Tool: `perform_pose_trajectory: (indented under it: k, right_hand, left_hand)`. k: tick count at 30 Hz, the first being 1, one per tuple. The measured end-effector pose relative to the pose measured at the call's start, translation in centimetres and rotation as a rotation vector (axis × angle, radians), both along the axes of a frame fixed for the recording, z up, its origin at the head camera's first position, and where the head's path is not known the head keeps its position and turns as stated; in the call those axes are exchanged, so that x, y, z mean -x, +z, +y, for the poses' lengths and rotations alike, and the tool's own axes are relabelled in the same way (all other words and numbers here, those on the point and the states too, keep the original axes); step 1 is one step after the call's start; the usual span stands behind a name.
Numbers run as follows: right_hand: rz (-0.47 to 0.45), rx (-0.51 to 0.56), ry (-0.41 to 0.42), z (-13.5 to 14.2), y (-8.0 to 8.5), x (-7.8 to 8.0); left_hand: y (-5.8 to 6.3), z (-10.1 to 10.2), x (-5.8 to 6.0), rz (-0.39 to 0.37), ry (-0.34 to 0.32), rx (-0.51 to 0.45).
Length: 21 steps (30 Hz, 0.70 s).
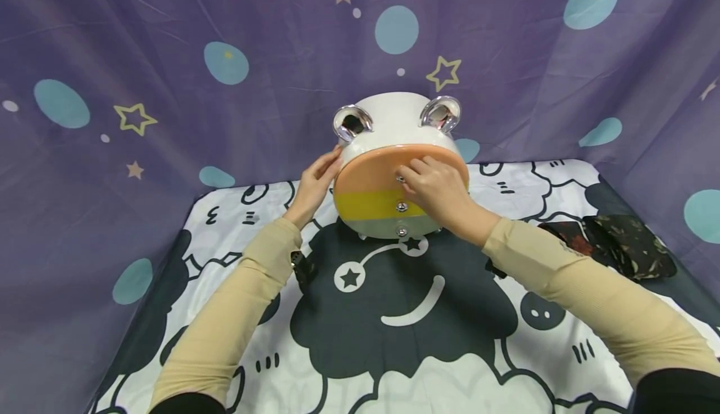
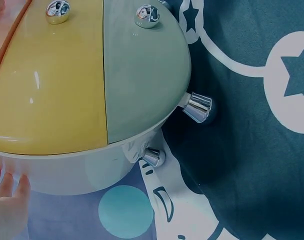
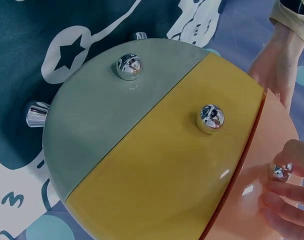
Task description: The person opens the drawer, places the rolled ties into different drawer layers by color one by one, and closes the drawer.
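Note:
A rounded white cabinet [image 1: 394,114] stands upright on the cloth, with two shiny silver ears on top and small silver feet below. Its oval front is split into an orange drawer [image 1: 362,179], a yellow drawer [image 3: 167,155] and a grey-green drawer [image 3: 102,110], each with a round silver knob. My right hand [image 1: 435,192] pinches the orange drawer's knob [image 3: 281,172] between thumb and finger. The lower edge of that drawer stands slightly proud of the yellow one. With extended fingers, my left hand [image 1: 317,182] rests against the cabinet's left side.
A black-and-white cartoon cloth [image 1: 410,351] covers the surface under the cabinet. At the right lies a dark floral-patterned bundle of fabric [image 1: 630,248]. Close behind the cabinet hangs a purple curtain [image 1: 281,26] with stars and blue dots.

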State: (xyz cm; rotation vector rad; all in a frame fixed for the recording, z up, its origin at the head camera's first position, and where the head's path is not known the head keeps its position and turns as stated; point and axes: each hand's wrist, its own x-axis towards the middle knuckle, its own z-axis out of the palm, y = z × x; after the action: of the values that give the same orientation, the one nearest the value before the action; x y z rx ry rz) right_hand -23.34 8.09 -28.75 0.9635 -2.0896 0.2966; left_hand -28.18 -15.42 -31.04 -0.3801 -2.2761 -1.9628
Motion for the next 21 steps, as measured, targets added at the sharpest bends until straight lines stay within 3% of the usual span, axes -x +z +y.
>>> perform_pose_trajectory:
  k: [3, 10, 21]
  right_hand:
    - [-0.009, -0.004, -0.009, -0.1, 0.1, 0.0]
    - [-0.001, 0.002, -0.018, -0.2, 0.1, 0.2]
    - [0.007, 0.001, -0.024, -0.3, -0.1, 0.3]
  left_hand:
    - [0.1, 0.0, -0.1, -0.003, -0.001, 0.004]
    - [1.7, 0.6, -1.7, -0.008, -0.01, 0.017]
    - [1.8, 0.6, -2.0, -0.006, -0.008, 0.008]
